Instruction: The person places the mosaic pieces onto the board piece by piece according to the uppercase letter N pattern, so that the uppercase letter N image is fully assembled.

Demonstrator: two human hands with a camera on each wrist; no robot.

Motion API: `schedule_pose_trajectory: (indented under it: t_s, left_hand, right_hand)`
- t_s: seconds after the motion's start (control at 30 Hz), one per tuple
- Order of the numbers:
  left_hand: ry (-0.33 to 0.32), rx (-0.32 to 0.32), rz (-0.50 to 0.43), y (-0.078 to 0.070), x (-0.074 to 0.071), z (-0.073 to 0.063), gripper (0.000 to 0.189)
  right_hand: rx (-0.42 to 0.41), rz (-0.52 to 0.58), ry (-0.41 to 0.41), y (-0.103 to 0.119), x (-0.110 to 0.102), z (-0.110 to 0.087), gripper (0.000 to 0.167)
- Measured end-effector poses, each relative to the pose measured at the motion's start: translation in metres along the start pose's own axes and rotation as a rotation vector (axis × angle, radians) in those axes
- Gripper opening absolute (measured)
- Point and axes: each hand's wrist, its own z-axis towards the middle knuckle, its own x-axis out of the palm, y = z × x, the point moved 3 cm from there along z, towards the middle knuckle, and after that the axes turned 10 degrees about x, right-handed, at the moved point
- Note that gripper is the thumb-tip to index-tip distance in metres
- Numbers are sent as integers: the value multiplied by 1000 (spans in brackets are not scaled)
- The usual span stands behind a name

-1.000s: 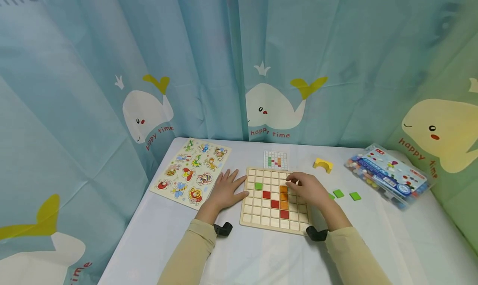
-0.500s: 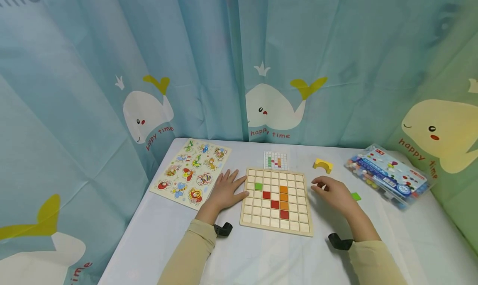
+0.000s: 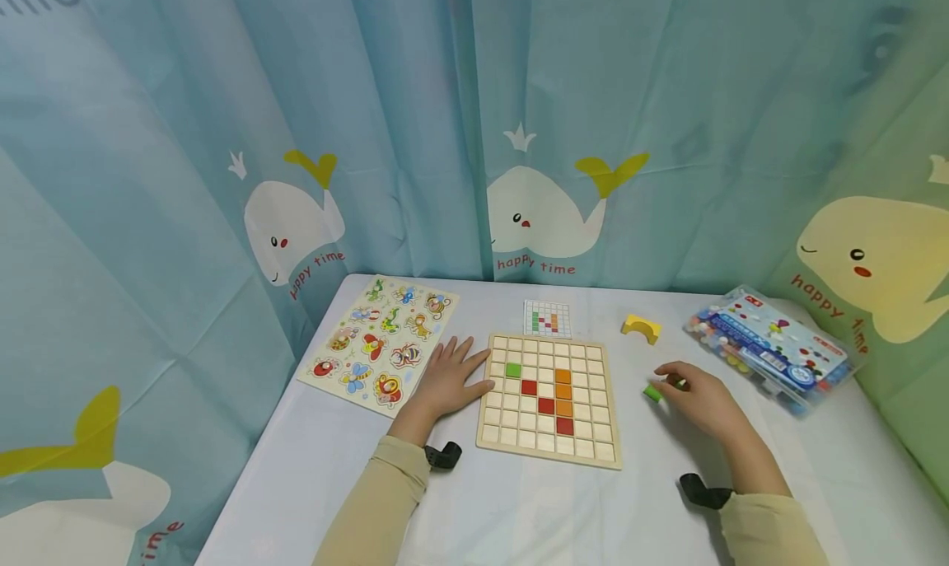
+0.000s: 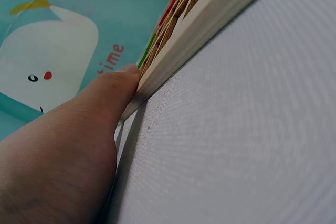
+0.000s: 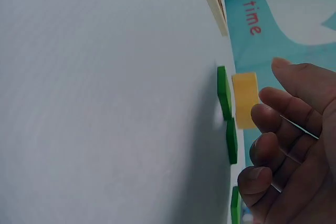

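Observation:
A wooden grid board (image 3: 519, 442) lies mid-table with one green, several red and several orange square tiles in its cells. At its left side my left hand (image 3: 443, 381) rests with fingers spread, the thumb touching the frame, as the left wrist view also shows. To the right of the board, my right hand (image 3: 700, 401) hovers over loose green tiles, fingers loosely bent, nothing between them. One green tile (image 3: 652, 393) shows by its fingertips; in the right wrist view another green tile (image 5: 232, 141) stands beside the fingers, apart from them. The hand partly covers the tiles in the head view.
A small pattern card (image 3: 547, 318) lies behind the board. A yellow arch block (image 3: 642, 329) sits at the back right, left of a clear plastic box (image 3: 774, 348) of colored pieces. An insect puzzle board (image 3: 381, 343) lies at left, partly beside the left hand.
My right hand has left the upper right part of the grid and moved right, to the loose green tiles. An orange tile shows where it was. My left hand has stayed put.

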Motion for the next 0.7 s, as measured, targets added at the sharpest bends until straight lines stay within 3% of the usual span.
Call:
schedule_pose_trajectory:
  t_s: [0.33,0.7]
  left_hand:
    - [2,3,-1,1,1,0,70]
    - [1,2,1,1,1,0,70]
  right_hand:
    - [48,10,27,-12,4,-3,51]
    - [69,17,48,-16,12,-4,46]
